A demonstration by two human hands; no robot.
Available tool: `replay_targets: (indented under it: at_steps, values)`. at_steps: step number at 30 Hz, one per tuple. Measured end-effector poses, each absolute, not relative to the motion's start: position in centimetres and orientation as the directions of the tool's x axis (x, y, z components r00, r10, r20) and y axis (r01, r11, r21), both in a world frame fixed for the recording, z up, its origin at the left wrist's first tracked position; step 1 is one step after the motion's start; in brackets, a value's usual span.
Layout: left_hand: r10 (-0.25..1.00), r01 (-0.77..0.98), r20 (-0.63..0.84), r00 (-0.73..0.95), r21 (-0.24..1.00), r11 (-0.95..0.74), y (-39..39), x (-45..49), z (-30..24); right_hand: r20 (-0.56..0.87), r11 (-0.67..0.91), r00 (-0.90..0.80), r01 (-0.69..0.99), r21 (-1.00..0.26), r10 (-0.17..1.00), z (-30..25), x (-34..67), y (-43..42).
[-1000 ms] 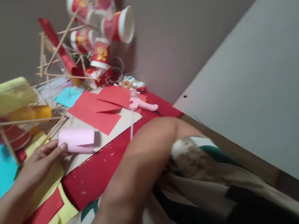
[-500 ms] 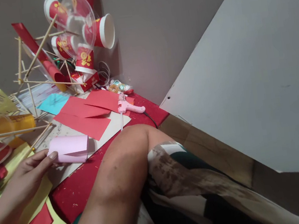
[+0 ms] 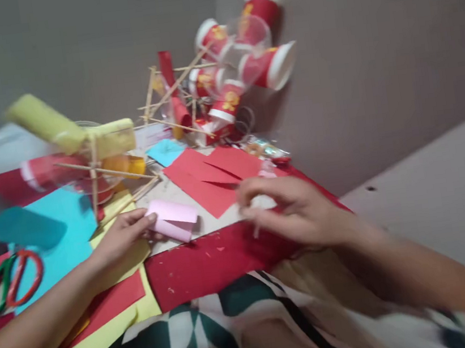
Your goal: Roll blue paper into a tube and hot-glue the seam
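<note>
My left hand [image 3: 121, 238] pinches the end of a rolled pink paper [image 3: 174, 219] that lies on a pale board. My right hand [image 3: 292, 209] reaches in from the right over the red sheets [image 3: 211, 177]. Its fingers are curled close together near a thin pale stick, and motion blur hides whether they grip it. A dark red felt strip [image 3: 210, 262] lies just under both hands.
A structure of red paper cups [image 3: 238, 59] and wooden sticks stands at the back by the wall. Yellow rolls on sticks [image 3: 77, 134], cyan paper [image 3: 51, 226], and red and green scissors [image 3: 6, 281] lie at the left. A pale panel [image 3: 440, 192] is at the right.
The view swung left. My right arm, earlier down by my knee, has come up and reached over the red sheets. The left hand kept hold of the pink roll.
</note>
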State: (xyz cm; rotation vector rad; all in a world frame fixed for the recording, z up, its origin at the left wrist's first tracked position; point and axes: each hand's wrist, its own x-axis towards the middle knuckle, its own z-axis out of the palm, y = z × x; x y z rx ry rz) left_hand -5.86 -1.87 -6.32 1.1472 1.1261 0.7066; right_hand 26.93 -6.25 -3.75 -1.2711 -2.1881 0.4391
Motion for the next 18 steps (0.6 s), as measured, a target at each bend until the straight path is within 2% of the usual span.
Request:
replay_targets:
  at_steps: [2,3,5,6,9,12,15,18]
  values:
    - [0.891,0.026,-0.313,0.328,0.946,0.323,-2.0,-6.0,-6.7,0.257,0.377,-0.294,0.841,-0.389,0.921,-5.1,28.5,-4.2]
    - [0.899,0.017,-0.308,0.311,0.948,0.319,-2.0,-5.9,-6.8,0.236,0.262,-0.2,0.926,-0.272,0.951,-5.9,29.7,-3.4]
    - [0.905,0.007,-0.305,0.298,0.948,0.317,-1.9,-5.7,-6.9,0.102,0.136,-0.127,0.987,-0.089,0.987,-7.8,32.1,-2.2]
    - [0.906,0.004,-0.302,0.296,0.949,0.315,-1.9,-5.6,-7.0,0.022,0.117,-0.116,0.992,-0.04,0.993,-8.7,33.1,-1.8]
    - [0.907,0.003,-0.299,0.296,0.95,0.312,-1.8,-5.4,-7.2,-0.094,0.087,-0.088,0.996,-0.006,0.992,-10.0,34.1,-1.4]
    - [0.908,0.0,-0.3,0.293,0.95,0.314,-1.7,-5.6,-7.5,-0.115,0.058,-0.059,0.998,-0.01,0.992,-9.8,33.4,-1.4]
    - [0.907,-0.004,-0.299,0.295,0.949,0.314,-1.7,-5.9,-7.9,-0.1,0.028,-0.031,0.999,-0.034,0.995,-10.1,33.2,-1.2]
    - [0.906,-0.006,-0.303,0.295,0.948,0.319,-1.6,-6.1,-8.3,-0.01,0.045,-0.046,0.998,-0.05,0.999,-12.1,34.8,-0.5]
